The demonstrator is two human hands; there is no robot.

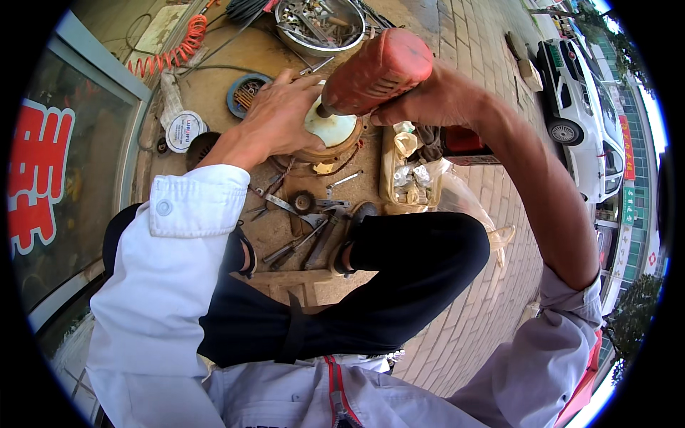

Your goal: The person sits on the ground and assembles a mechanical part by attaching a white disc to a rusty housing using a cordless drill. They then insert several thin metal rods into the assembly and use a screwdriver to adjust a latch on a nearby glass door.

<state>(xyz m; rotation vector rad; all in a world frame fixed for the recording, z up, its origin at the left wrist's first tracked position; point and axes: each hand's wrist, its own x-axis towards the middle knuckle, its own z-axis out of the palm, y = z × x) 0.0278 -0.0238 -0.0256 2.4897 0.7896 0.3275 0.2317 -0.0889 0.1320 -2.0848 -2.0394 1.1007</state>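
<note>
My right hand point(417, 100) grips a worn red power tool point(378, 68), held tilted with its dark tip down on a round pale disc point(330, 132). The disc sits in a brownish round housing point(321, 152). My left hand point(284, 114) holds the left side of that workpiece, its fingers curled at the top edge. The red tool hides part of the disc and the contact point. A cord hangs from the housing's side.
Around lie a steel bowl of parts point(320, 44), a blue dish point(237, 107), a red coiled hose point(185, 46), hand tools point(321, 239), a tray of small parts point(410, 175) and a white tub point(185, 132). A glass door point(64, 185) stands left; a white car point(578, 121) is right.
</note>
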